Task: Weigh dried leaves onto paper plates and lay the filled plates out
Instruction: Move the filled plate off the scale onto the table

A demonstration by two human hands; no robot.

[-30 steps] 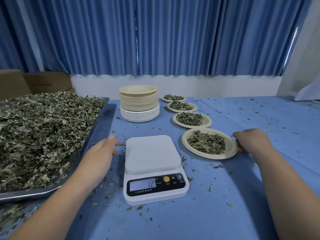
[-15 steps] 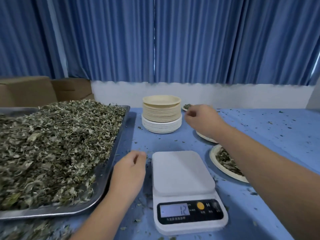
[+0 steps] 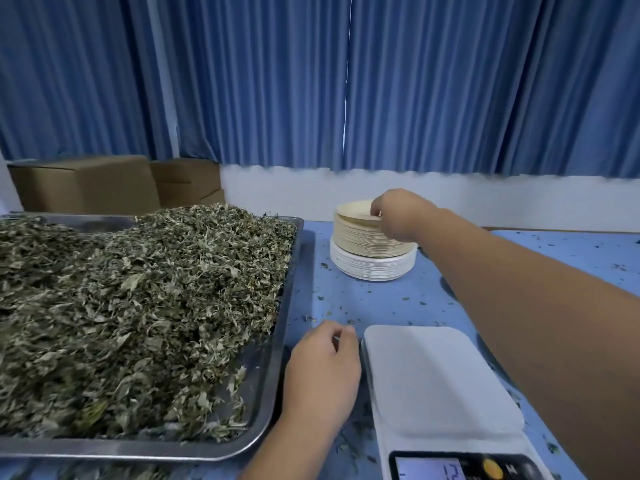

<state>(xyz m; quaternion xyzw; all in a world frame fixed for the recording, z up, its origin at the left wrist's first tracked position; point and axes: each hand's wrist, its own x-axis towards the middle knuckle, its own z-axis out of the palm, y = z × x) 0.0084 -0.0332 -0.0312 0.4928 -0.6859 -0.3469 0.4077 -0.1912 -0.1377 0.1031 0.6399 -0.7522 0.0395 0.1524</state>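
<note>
At the table's [image 3: 398, 299] far edge the right hand [image 3: 398, 213] is pinching the top plate [image 3: 353, 214] of the stack [image 3: 367, 261], likely for the bare scale [image 3: 436, 375], while the left hand [image 3: 322, 372] is idling loosely curled, empty.

Tabletop [image 3: 398, 299] covered in blue cloth. Left side: big metal tray [image 3: 277, 358] heaped with dried leaves [image 3: 138, 306], its long side running from the near edge toward the far edge; bare metal shows at the tray's far left corner. Near the far edge, middle: stack of paper plates [image 3: 367, 251], tan ones on top of white ones, just right of the tray's far right corner, not touching it. Near edge, right of the tray: white scale [image 3: 440, 382], flat platform, lit display [image 3: 429, 471] reads 12, cut off by the frame bottom. Narrow strip of cloth between tray and scale. Leaf crumbs [image 3: 323, 265] scattered on the cloth between stack and scale, more toward the right edge.
</note>
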